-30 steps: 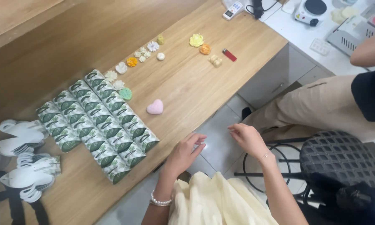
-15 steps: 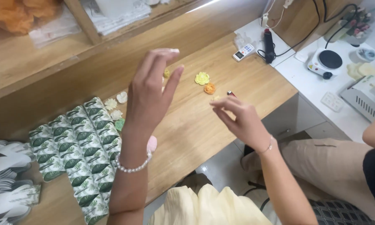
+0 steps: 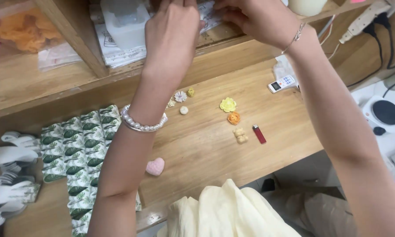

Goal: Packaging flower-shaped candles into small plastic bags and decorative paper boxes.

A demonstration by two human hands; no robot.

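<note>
1. We see our left hand (image 3: 173,35) and right hand (image 3: 254,17) raised to the shelf (image 3: 74,83), both at a clear printed packet (image 3: 208,17) lying there; fingertips run off the frame's top, so we cannot tell their grip.
2. On the wooden table (image 3: 206,149): one pink heart (image 3: 155,166), one yellow flower (image 3: 228,104), one orange flower (image 3: 234,118), one red lighter (image 3: 259,134), one white remote (image 3: 281,83).
3. Leaf-print boxes (image 3: 81,153) lie in rows at left; count unclear.

A thin, flat, clear plastic packet with dark print on white (image 3: 208,15) sits at the top edge of view, above the wooden shelf ledge. It lies between 2 raised hands, its upper part cut off and mostly hidden behind them.
</note>
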